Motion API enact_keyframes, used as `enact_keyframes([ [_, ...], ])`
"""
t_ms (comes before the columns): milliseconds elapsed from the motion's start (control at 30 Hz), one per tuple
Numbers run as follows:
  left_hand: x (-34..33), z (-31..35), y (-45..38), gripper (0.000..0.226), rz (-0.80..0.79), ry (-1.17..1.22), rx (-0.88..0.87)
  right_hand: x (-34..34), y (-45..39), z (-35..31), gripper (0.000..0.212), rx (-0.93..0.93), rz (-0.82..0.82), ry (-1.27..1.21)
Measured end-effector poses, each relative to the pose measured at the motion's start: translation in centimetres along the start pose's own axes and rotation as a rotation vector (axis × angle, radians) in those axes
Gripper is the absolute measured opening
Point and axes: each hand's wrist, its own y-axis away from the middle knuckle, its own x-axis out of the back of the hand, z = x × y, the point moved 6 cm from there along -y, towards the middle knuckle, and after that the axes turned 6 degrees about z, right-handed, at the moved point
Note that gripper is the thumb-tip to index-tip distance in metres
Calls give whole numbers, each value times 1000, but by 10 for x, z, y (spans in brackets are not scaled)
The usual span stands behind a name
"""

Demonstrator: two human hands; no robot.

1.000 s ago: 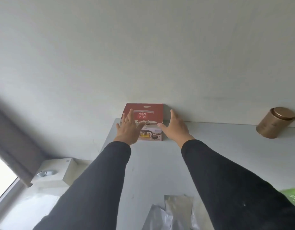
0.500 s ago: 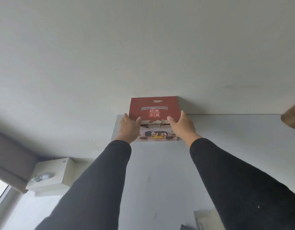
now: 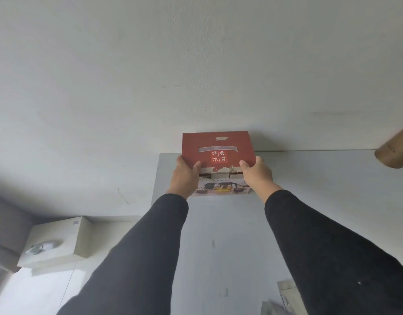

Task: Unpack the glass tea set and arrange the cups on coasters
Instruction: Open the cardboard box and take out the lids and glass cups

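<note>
**Both hands on the tea set box at the far edge of the table**

I see the red tea set box [image 3: 218, 153] at the far end of the white table [image 3: 321, 189], close against the wall [image 3: 196, 64]. My left hand [image 3: 184, 178] grips its left side, thumb curled over the red top and the other fingers hidden behind the edge. My right hand [image 3: 256, 175] grips the right side the same way, thumb on top near the torn strip along the front edge. The front face shows a printed picture of a teapot and cups. I cannot tell whether the box is lifted or resting on the table. A brown canister [image 3: 394, 150] lies at the right edge of the view, well apart. A white box [image 3: 59, 237] sits lower left, beside the table. Silvery foil pouches [image 3: 284, 298] lie near the bottom edge.
</note>
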Motion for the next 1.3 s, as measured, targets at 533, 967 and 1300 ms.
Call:
enact_keyframes([
  [533, 1, -19, 84, 61, 8, 76, 28, 26, 74, 41, 57, 170, 120, 31],
  [967, 0, -32, 87, 63, 48, 71, 71, -8, 131, 34, 34, 382, 191, 186],
  [1300, -1, -31, 89, 60, 44, 142, 32, -17, 128, 47, 19, 70, -63, -169],
])
